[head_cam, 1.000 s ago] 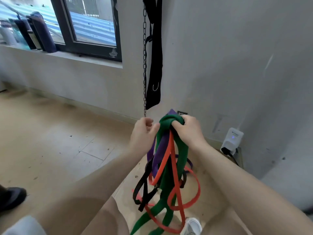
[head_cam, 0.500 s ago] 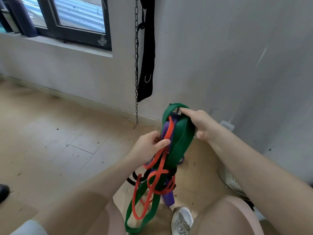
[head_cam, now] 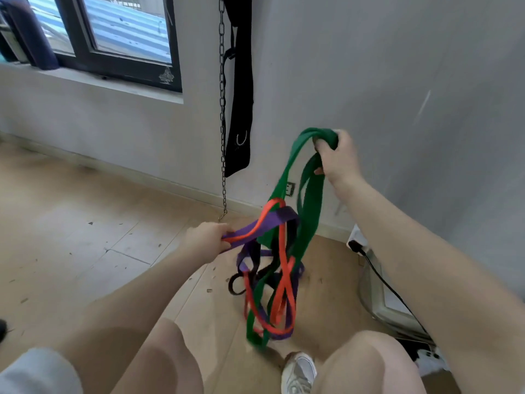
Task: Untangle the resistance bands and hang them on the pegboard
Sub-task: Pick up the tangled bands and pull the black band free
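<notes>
Pale tiled floor (head_cam: 85, 223) meets a grey wall (head_cam: 369, 66), with a dark-framed window (head_cam: 119, 38) at upper left and a chain (head_cam: 222, 109) and black strap (head_cam: 240, 95) hanging down the wall. Right hand (head_cam: 338, 160), raised near the wall, is fisted around the top of the green band (head_cam: 306, 211). Left hand (head_cam: 207, 240), lower and held out to the side, grips the purple band (head_cam: 267, 223) and orange band (head_cam: 281, 280) together. Tangled loops dangle between them above a white shoe (head_cam: 298, 371).
</notes>
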`<act>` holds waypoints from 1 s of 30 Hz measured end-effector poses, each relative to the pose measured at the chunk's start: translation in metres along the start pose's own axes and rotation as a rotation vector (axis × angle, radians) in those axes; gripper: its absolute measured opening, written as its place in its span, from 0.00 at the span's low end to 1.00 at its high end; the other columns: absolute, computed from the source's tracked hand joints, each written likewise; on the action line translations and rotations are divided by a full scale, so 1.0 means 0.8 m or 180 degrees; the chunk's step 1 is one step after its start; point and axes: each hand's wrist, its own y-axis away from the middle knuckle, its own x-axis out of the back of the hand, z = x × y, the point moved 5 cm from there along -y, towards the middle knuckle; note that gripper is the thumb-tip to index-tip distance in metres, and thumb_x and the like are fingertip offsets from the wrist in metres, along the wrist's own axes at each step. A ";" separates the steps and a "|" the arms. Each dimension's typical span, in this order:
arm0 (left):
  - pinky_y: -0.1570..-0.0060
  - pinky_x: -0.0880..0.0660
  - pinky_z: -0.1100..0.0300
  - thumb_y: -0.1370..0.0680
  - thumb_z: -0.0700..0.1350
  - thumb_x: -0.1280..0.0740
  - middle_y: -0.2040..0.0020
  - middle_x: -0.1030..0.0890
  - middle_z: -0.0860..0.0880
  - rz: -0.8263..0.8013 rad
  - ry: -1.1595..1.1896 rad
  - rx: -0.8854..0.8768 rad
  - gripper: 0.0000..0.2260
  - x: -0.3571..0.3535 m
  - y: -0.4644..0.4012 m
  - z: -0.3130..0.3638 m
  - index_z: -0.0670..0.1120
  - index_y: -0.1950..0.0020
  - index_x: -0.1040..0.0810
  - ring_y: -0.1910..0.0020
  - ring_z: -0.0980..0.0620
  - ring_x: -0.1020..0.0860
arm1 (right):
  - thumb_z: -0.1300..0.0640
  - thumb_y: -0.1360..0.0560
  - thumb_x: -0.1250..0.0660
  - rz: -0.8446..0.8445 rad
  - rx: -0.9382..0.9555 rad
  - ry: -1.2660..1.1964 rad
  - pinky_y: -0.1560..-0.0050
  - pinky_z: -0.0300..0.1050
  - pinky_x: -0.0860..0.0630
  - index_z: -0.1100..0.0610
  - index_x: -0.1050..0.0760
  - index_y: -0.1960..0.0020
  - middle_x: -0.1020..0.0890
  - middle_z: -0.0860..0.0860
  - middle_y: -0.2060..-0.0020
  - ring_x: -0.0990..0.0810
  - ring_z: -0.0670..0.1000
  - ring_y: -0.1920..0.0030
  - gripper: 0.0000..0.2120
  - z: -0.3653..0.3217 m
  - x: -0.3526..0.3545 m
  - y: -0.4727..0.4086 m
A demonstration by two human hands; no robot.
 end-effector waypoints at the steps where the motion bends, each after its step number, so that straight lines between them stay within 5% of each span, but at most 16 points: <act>1: 0.51 0.28 0.56 0.24 0.45 0.36 0.42 0.21 0.46 -0.0064 -0.0018 0.0036 0.16 -0.005 0.002 -0.003 0.52 0.36 0.26 0.43 0.44 0.25 | 0.53 0.22 0.39 -0.0089 -0.0133 0.0147 0.73 0.38 0.28 0.57 0.32 0.44 0.27 0.51 0.59 0.26 0.48 0.64 0.10 0.004 -0.005 0.000; 4: 0.54 0.30 0.58 0.24 0.44 0.37 0.43 0.21 0.46 -0.0177 -0.0162 0.0036 0.13 -0.013 0.005 -0.010 0.50 0.39 0.25 0.44 0.45 0.25 | 0.57 0.23 0.37 -0.0730 -0.0307 0.1002 0.76 0.38 0.32 0.59 0.28 0.52 0.26 0.53 0.65 0.29 0.49 0.69 0.05 0.005 -0.017 0.000; 11: 0.48 0.29 0.56 0.22 0.40 0.40 0.43 0.25 0.49 -0.0244 -0.0881 0.0109 0.13 -0.035 0.004 -0.024 0.52 0.40 0.28 0.44 0.48 0.26 | 0.58 0.21 0.38 0.0203 -0.0060 -0.2038 0.72 0.32 0.27 0.55 0.33 0.54 0.24 0.50 0.61 0.27 0.45 0.68 0.04 -0.075 0.018 -0.012; 14: 0.37 0.35 0.52 0.24 0.42 0.39 0.34 0.30 0.46 -0.0365 -0.0971 0.0358 0.20 -0.051 0.005 -0.036 0.51 0.32 0.34 0.34 0.45 0.32 | 0.52 0.20 0.41 0.0049 -0.0138 -0.1383 0.72 0.35 0.29 0.54 0.33 0.53 0.22 0.49 0.61 0.27 0.45 0.70 0.06 -0.090 0.023 -0.010; 16: 0.29 0.42 0.46 0.26 0.46 0.33 0.25 0.44 0.43 -0.0350 0.0360 0.0436 0.37 -0.060 0.002 -0.026 0.48 0.24 0.50 0.26 0.43 0.43 | 0.50 0.20 0.42 -0.0422 -0.0144 -0.0243 0.72 0.37 0.33 0.54 0.32 0.51 0.23 0.48 0.63 0.28 0.46 0.72 0.07 -0.084 0.012 -0.003; 19: 0.27 0.46 0.49 0.29 0.47 0.27 0.23 0.50 0.46 0.0005 0.2359 0.0225 0.47 -0.044 -0.003 0.011 0.46 0.23 0.58 0.24 0.48 0.49 | 0.58 0.21 0.40 -0.0969 0.0040 -0.0514 0.69 0.40 0.33 0.57 0.32 0.52 0.25 0.50 0.63 0.28 0.45 0.74 0.03 -0.068 -0.014 0.012; 22: 0.36 0.35 0.59 0.29 0.46 0.27 0.29 0.34 0.50 -0.0015 0.2425 -0.0067 0.38 -0.041 -0.004 0.035 0.47 0.25 0.45 0.30 0.50 0.34 | 0.61 0.20 0.43 -0.1337 0.0060 -0.1718 0.68 0.39 0.27 0.60 0.33 0.50 0.25 0.52 0.62 0.26 0.46 0.72 0.02 -0.066 -0.033 0.025; 25: 0.51 0.30 0.65 0.27 0.46 0.29 0.40 0.23 0.52 0.0020 0.2532 0.0275 0.24 -0.061 -0.005 0.031 0.47 0.33 0.32 0.43 0.52 0.24 | 0.62 0.19 0.45 -0.1445 0.0189 -0.2257 0.70 0.37 0.28 0.62 0.33 0.49 0.24 0.54 0.62 0.25 0.47 0.72 0.04 -0.079 -0.034 0.031; 30: 0.50 0.22 0.56 0.24 0.42 0.33 0.50 0.18 0.48 0.0377 0.3667 0.0533 0.06 -0.057 -0.007 0.014 0.46 0.47 0.24 0.50 0.48 0.19 | 0.61 0.21 0.41 -0.0551 0.0093 -0.2438 0.70 0.37 0.30 0.57 0.29 0.57 0.25 0.50 0.67 0.29 0.46 0.73 0.06 -0.063 0.006 0.006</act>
